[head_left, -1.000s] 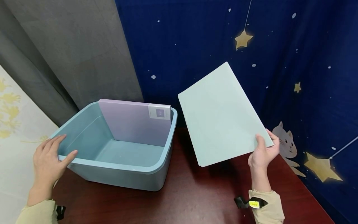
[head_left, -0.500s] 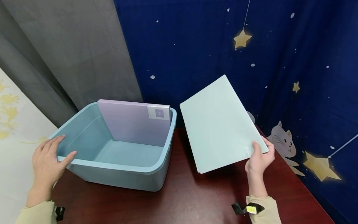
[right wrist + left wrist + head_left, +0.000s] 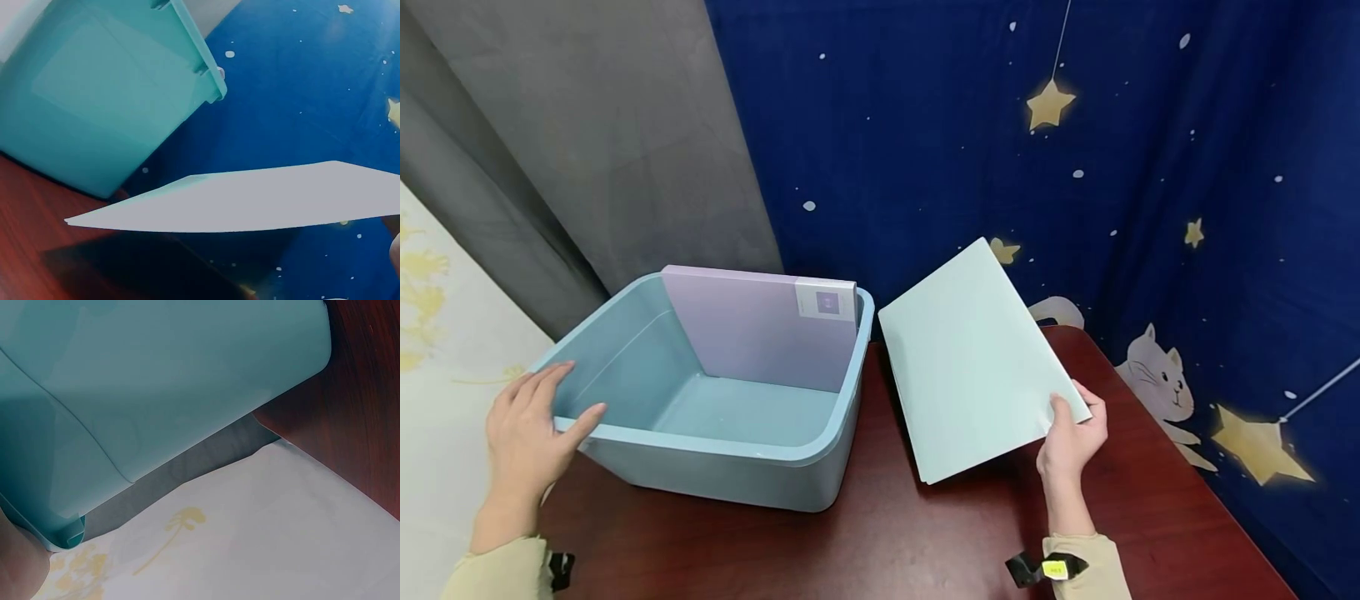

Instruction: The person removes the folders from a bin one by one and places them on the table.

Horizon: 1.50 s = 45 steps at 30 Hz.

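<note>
My right hand (image 3: 1075, 429) pinches a pale green folder (image 3: 973, 367) by its lower right corner, thumb on the front face and fingers behind. It is tilted over the table, its left edge close beside the bin. In the right wrist view the folder (image 3: 250, 197) shows nearly edge-on, slightly bowed. With thumb and fingers spread and fairly straight, my left hand (image 3: 527, 433) rests over the near left corner of the blue bin's rim (image 3: 700, 444). Inside the bin a lilac file case (image 3: 752, 333) with a white label stands upright against the back wall.
The dark red table (image 3: 887, 542) carries the bin, and its right edge (image 3: 1195, 475) slants toward me. Behind hang a grey curtain (image 3: 610, 125) and a navy curtain (image 3: 910, 125) with stars. White cloth (image 3: 452, 467) covers the left side.
My right hand has lowered the pale green folder and moved slightly left with it, toward the table. The left hand, the bin and the lilac file case stay in place.
</note>
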### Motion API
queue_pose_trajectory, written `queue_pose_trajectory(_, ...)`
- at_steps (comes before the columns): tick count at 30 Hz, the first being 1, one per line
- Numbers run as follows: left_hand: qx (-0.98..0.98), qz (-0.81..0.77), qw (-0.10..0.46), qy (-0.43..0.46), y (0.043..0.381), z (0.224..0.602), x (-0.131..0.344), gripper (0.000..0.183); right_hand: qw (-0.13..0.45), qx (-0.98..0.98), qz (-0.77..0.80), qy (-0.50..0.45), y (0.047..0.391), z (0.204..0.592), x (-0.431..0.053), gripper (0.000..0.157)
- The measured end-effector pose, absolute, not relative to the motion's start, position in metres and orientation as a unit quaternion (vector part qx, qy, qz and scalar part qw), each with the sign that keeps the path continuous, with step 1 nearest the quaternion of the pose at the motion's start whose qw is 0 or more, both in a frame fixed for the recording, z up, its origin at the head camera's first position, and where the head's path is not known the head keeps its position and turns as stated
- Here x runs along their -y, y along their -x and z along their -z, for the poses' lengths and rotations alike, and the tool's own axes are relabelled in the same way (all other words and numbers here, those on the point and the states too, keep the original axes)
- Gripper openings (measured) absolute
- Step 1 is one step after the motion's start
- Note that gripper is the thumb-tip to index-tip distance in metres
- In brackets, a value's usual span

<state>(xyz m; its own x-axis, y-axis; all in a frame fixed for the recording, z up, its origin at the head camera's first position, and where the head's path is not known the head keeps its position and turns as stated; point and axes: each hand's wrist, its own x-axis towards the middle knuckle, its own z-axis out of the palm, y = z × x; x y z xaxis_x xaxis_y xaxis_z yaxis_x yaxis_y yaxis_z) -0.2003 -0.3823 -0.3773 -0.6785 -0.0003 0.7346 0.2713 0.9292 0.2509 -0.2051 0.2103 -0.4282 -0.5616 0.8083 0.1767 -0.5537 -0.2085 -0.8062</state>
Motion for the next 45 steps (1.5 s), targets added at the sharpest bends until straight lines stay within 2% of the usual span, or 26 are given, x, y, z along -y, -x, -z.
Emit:
queue_pose_trajectory(21, 0.888, 0.176, 0.417, 0.087, 0.201, 0.377, 0.380, 0.069, 0.427, 0.455, -0.763, 0.169, 0.208, 0.454, -0.190, 0.028)
queue_pose_trajectory(39, 0.900, 0.181, 0.390, 0.073, 0.201, 0.378, 0.383, 0.066, 0.403, 0.485, -0.753, 0.186, 0.206, 0.473, -0.167, 0.025)
queue_pose_trajectory(45, 0.894, 0.185, 0.399, 0.080, 0.202, 0.378, 0.383, 0.067, 0.387, 0.532, -0.731, 0.182, 0.196, 0.468, -0.161, 0.031)
